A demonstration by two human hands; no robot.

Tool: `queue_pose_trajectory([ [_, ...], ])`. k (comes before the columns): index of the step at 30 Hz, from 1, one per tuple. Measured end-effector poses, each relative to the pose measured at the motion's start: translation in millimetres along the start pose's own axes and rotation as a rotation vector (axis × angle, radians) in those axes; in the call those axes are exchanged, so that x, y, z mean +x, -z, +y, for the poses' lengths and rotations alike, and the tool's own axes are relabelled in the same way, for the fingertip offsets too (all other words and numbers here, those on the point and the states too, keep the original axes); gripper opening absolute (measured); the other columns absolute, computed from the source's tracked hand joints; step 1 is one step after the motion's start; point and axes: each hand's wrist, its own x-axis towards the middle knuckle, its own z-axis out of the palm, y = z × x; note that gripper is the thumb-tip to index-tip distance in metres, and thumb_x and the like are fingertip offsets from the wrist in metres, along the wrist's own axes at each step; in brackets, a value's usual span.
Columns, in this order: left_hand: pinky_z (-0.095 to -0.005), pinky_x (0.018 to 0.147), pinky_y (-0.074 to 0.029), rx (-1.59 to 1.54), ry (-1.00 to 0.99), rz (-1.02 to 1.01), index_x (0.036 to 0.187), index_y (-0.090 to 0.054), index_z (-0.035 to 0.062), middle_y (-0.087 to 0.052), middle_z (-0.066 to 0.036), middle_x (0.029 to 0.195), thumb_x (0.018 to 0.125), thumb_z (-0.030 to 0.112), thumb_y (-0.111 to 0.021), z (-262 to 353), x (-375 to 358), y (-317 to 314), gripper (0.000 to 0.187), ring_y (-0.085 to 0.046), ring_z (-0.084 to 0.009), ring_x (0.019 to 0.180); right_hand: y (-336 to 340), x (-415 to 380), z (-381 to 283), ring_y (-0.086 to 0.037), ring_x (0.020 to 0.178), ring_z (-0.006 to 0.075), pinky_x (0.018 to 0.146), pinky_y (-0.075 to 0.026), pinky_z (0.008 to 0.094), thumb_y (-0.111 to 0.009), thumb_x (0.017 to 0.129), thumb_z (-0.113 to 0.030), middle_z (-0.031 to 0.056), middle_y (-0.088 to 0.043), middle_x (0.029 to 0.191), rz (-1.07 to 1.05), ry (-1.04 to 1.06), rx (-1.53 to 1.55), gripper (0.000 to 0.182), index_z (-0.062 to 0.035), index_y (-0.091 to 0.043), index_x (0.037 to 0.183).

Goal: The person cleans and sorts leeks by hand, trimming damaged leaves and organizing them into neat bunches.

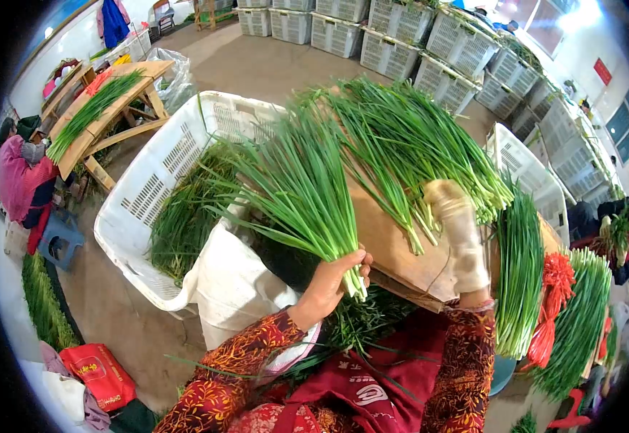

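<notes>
My left hand [336, 280] is closed around the pale stem ends of a bunch of garlic chives [307, 187], whose green leaves fan up and to the left. In a whitish glove, my right hand [453, 209] is smeared by motion, so its fingers do not show clearly. It is over the board [394, 224], beside the stem ends of a loose pile of garlic chives [408, 130]. Further right, a thick bundle of garlic chives [520, 274] lies with its stem ends toward me.
A white plastic crate [141, 191] holding greens stands at the left. Red ties [551, 303] hang between bundles at the right. Stacked crates [390, 54] line the back. A person [25, 169] sits by another wooden table [145, 72] at the far left.
</notes>
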Motion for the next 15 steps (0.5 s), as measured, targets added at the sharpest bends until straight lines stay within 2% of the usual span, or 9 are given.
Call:
queue_pose_trajectory([
  [1, -0.0294, 0.057, -0.048, -0.011, -0.005, 0.002, 0.093, -0.052, 0.0054, -0.057, -0.004, 0.080, 0.082, 0.014, -0.059, 0.1, 0.3, 1.7, 0.015, -0.053, -0.0116, 0.067, 8.7, -4.0, -17.8, -0.043, 0.052, 0.0066, 0.054, -0.038, 0.0215, -0.059, 0.082, -0.029, -0.0017, -0.057, 0.068, 0.008, 0.070, 0.262, 0.018, -0.0109, -0.061, 0.080],
  [3, -0.0294, 0.057, -0.048, -0.001, 0.005, 0.034, 0.093, -0.052, 0.0053, -0.056, -0.003, 0.078, 0.082, 0.014, -0.058, 3.9, 2.2, 3.3, 0.015, -0.053, -0.0117, 0.067, 24.8, -29.1, -62.7, -0.043, 0.052, 0.0050, 0.051, -0.037, 0.0202, -0.057, 0.084, -0.030, -0.0009, -0.052, 0.062, 0.109, 0.230, 0.399, 0.022, -0.0104, -0.055, 0.075],
  [4, -0.0295, 0.057, -0.048, 0.013, 0.010, 0.064, 0.093, -0.052, 0.0052, -0.056, -0.003, 0.077, 0.082, 0.014, -0.058, 6.9, 3.7, 4.2, 0.015, -0.053, -0.0118, 0.066, 45.5, -40.7, -66.1, -0.044, 0.049, 0.0068, 0.047, -0.038, 0.0214, -0.054, 0.086, -0.027, 0.0001, -0.049, 0.060, -0.153, 0.284, 0.517, 0.021, -0.0094, -0.055, 0.075],
  [7, -0.0292, 0.057, -0.047, 0.060, -0.048, 0.001, 0.092, -0.052, 0.0049, -0.053, -0.002, 0.075, 0.083, 0.017, -0.056, 28.2, -1.6, 1.7, 0.015, -0.052, -0.0120, 0.065, 36.3, -102.1, -84.7, -0.058, 0.062, 0.0129, 0.056, -0.047, 0.0246, -0.051, 0.086, -0.024, 0.0049, -0.060, 0.068, -0.813, -0.155, 0.018, 0.023, -0.0045, -0.064, 0.089],
  [8, -0.0288, 0.057, -0.047, -0.002, -0.108, -0.007, 0.092, -0.052, 0.0047, -0.053, -0.003, 0.076, 0.083, 0.017, -0.056, 30.2, 3.2, 1.2, 0.015, -0.052, -0.0120, 0.066, 17.2, -99.7, -82.8, -0.061, 0.063, 0.0204, 0.058, -0.049, 0.0300, -0.059, 0.079, -0.035, 0.0105, -0.061, 0.072, -0.937, -0.291, -0.483, 0.030, -0.0056, -0.061, 0.083],
  [10, -0.0288, 0.058, -0.045, -0.032, -0.139, -0.036, 0.091, -0.051, 0.0037, -0.053, -0.004, 0.082, 0.084, 0.016, -0.055, 35.4, 4.7, -2.3, 0.015, -0.050, -0.0117, 0.068, 11.3, -104.0, -14.5, -0.061, 0.067, 0.0223, 0.062, -0.048, 0.0312, -0.056, 0.081, -0.025, 0.0096, -0.062, 0.072, -0.354, 0.258, -1.222, 0.020, -0.0067, -0.061, 0.087],
  [12, -0.0294, 0.058, -0.046, -0.074, -0.149, -0.058, 0.091, -0.051, 0.0040, -0.054, -0.004, 0.081, 0.083, 0.015, -0.055, 32.7, 5.7, -4.0, 0.014, -0.050, -0.0120, 0.068, 10.0, -79.2, -14.9, -0.060, 0.067, 0.0272, 0.063, -0.047, 0.0338, -0.059, 0.078, -0.025, 0.0118, -0.061, 0.073, -0.082, 0.103, -0.856, 0.019, -0.0081, -0.060, 0.087],
  [13, -0.0293, 0.058, -0.046, -0.070, -0.137, -0.047, 0.092, -0.051, 0.0042, -0.054, -0.004, 0.082, 0.083, 0.015, -0.055, 30.7, 6.8, -3.6, 0.014, -0.051, -0.0122, 0.068, 6.2, -69.5, -9.6, -0.059, 0.065, 0.0277, 0.062, -0.046, 0.0355, -0.061, 0.076, -0.027, 0.0110, -0.061, 0.071, -0.046, 0.105, -0.895, 0.019, -0.0076, -0.061, 0.080],
  [15, -0.0290, 0.058, -0.046, -0.036, -0.126, -0.021, 0.093, -0.050, 0.0049, -0.054, -0.004, 0.082, 0.083, 0.015, -0.056, 29.0, 2.0, -4.2, 0.015, -0.051, -0.0124, 0.068, 4.6, -51.0, 21.8, -0.058, 0.063, 0.0263, 0.062, -0.046, 0.0353, -0.060, 0.077, -0.027, 0.0106, -0.060, 0.069, -0.094, 0.120, -0.993, 0.020, -0.0073, -0.061, 0.076],
])
